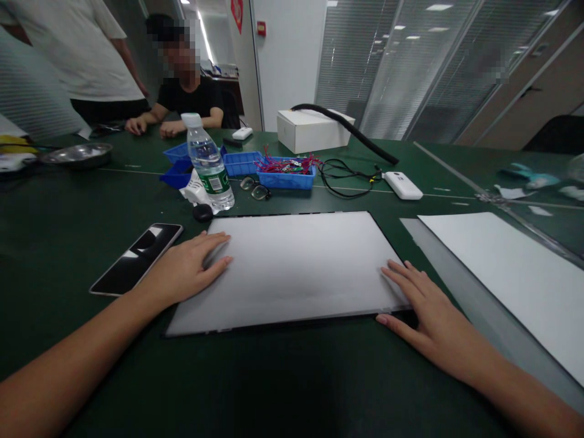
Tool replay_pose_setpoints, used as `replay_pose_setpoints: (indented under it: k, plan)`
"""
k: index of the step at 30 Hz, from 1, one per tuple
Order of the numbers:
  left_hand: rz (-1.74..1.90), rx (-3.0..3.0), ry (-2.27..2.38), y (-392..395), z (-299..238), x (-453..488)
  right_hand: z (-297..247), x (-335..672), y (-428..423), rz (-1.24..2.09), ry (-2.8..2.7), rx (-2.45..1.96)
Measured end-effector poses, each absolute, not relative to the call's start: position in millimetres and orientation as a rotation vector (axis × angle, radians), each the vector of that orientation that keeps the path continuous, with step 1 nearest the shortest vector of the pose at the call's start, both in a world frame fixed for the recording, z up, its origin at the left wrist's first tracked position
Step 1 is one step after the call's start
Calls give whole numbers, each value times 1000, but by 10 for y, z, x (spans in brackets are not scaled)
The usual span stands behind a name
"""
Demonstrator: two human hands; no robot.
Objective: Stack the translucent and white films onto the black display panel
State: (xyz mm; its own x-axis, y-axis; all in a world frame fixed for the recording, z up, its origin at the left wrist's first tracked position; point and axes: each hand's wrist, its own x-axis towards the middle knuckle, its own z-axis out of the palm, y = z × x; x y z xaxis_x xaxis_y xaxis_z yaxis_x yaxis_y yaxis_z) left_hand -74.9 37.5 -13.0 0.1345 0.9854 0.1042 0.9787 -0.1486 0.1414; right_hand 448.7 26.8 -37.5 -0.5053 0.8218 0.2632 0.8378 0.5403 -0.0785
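White panel (292, 267) lies flat between left hand (188, 267) and right hand (431, 310)

The panel rests on the green counter (296, 383), filling the space between the two hands. The left hand lies along its left side, thumb and fingers spread apart, fingertips on the pale surface. The right hand is at the opposite side, its fingers fanned over the border and its thumb near the corner closest to the wearer. Neither hand is closed around anything; both look relaxed, and how hard they press I cannot tell.

The panel looks thin, wide and fairly light, with a narrow dark border. It seems stiff, since it lies flat without a visible wave, but something this slim may flex or crack if lifted by one corner. The face is probably smooth and a bit slippery, and easily marked by fingers. The safest hold would be on the two opposite short sides, where the hands are, with fingers beneath and thumbs on the border, sharing the weight evenly.

Just beside the left hand is a phone (137, 258); beyond that hand stand a small black object (202, 212) and a water bottle (208, 164). Beyond the right hand, farther right, a white sheet (511, 261) overlaps a grey sheet (479, 304).
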Motion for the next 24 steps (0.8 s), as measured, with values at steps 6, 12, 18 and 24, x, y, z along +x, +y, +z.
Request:
replay_pose_setpoints:
  k: [6, 12, 18, 24]
  plan:
    - [337, 2335, 2001, 388, -132, -785, -337, 4468, 257, -120, -2509, -1369]
    - [402, 2326, 1937, 416, -187, -817, -291, 4434, 201, -149, -2515, -1393]
    - [425, 2310, 1920, 431, -205, -823, -249, 4353, 115, -307, -2531, -1390]
    - [422, 2298, 1934, 437, -204, -814, -226, 4329, 93, -340, -2520, -1396]
